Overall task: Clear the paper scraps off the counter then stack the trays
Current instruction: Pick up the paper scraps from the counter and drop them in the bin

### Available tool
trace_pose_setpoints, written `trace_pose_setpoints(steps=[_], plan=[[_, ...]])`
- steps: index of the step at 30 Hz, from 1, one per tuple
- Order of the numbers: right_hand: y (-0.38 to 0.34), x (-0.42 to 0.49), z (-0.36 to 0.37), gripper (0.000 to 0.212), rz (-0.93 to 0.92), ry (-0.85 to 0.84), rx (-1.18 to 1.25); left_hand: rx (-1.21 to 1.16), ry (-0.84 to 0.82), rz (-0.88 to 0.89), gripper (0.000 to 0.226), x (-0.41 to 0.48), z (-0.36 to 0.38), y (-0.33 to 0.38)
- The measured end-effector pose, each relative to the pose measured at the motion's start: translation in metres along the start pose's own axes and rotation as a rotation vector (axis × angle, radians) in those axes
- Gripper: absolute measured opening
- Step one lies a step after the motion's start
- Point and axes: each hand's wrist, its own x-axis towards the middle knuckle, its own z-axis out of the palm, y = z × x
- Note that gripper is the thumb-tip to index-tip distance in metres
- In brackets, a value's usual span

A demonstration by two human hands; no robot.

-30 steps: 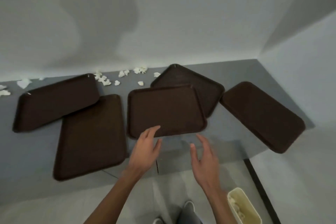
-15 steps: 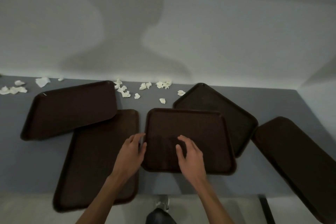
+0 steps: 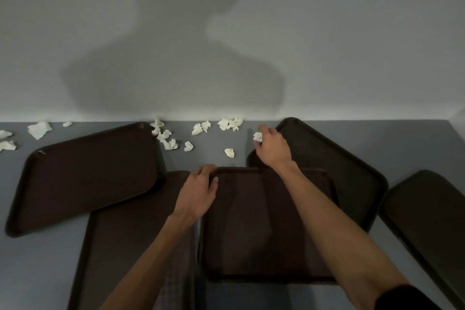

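Grey and flat, the table (image 3: 415, 143) is running along the wall, and it is carrying five dark brown trays. The far left tray (image 3: 85, 173) is lying tilted, with one corner resting over the near left tray (image 3: 130, 239). The middle tray (image 3: 266, 226) is sitting right in front of the person, and it is covering a corner of the back tray (image 3: 339, 166). The right tray (image 3: 427, 221) is lying off to the side, apart from the others. None of the trays are stacked neatly yet.

The person is reaching both arms over the trays. The left hand (image 3: 198, 191) is resting on the far left corner of the middle tray, with its fingers loose and holding nothing. The right hand (image 3: 273, 146) is stretching out past the trays, and its fingers (image 3: 261, 131) are pinching a small white paper scrap (image 3: 257, 136).

So the first step, clearing the paper, is only just starting. Many more paper scraps (image 3: 230, 123) are still lying by the wall, and a few others (image 3: 37, 129) are far off to the left.

Next, the hand probably needs to lift that scrap away and come back for the rest, one little bunch at a time. The stacking should wait until the paper is gone
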Motion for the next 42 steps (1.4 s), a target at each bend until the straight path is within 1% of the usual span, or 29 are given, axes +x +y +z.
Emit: trace_pose_setpoints(steps=[3, 5, 6, 7, 8, 11, 13, 16, 19, 21, 25, 27, 30, 33, 38, 42], plan=[[0.005, 0.028, 0.005, 0.05, -0.01, -0.092, -0.268, 0.002, 0.002, 0.019, 0.029, 0.005, 0.002, 0.007], [0.006, 0.038, 0.013, 0.053, -0.003, -0.173, -0.366, -0.008, 0.008, 0.028, 0.031, 0.007, 0.003, 0.006], [0.007, 0.036, 0.016, 0.051, -0.003, -0.199, -0.388, -0.008, 0.004, 0.034, 0.031, 0.007, 0.002, 0.007], [0.006, 0.054, 0.028, 0.047, -0.006, -0.213, -0.381, 0.004, 0.0, 0.03, 0.031, 0.025, 0.004, -0.001], [0.004, 0.069, 0.036, 0.041, -0.008, -0.193, -0.371, 0.014, 0.001, 0.022, 0.031, 0.042, 0.005, -0.007], [-0.001, 0.063, 0.041, 0.027, -0.033, -0.106, -0.353, 0.022, 0.007, 0.032, 0.03, 0.048, 0.001, -0.009], [0.003, 0.062, 0.044, 0.025, -0.023, -0.076, -0.277, 0.036, -0.012, 0.045, 0.029, 0.053, 0.004, -0.009], [0.005, 0.055, 0.045, 0.027, 0.056, -0.087, -0.021, 0.054, -0.036, 0.059, 0.029, 0.073, 0.008, -0.007], [0.003, 0.043, 0.034, 0.018, 0.115, -0.01, 0.28, 0.088, -0.041, 0.073, 0.033, 0.101, 0.016, 0.003], [-0.004, 0.028, 0.022, 0.014, 0.115, 0.061, 0.442, 0.125, -0.072, 0.109, 0.036, 0.119, 0.026, 0.008], [-0.009, -0.012, 0.0, 0.013, 0.134, 0.151, 0.637, 0.232, -0.194, 0.17, 0.036, 0.141, 0.057, 0.007], [-0.008, -0.037, -0.008, 0.014, 0.153, 0.17, 0.703, 0.256, -0.225, 0.135, 0.032, 0.144, 0.071, -0.002], [0.004, -0.071, -0.013, 0.015, 0.183, 0.194, 0.755, 0.241, -0.181, 0.061, 0.026, 0.145, 0.082, -0.015], [0.02, -0.098, -0.018, 0.015, 0.246, 0.213, 0.763, 0.223, -0.135, 0.039, 0.019, 0.141, 0.077, -0.016], [0.033, -0.138, -0.038, 0.014, 0.317, 0.272, 0.852, 0.121, -0.018, 0.083, 0.02, 0.114, 0.057, 0.006], [0.034, -0.176, -0.048, 0.027, 0.345, 0.298, 0.937, 0.024, 0.06, 0.153, 0.017, 0.07, 0.041, 0.029]])
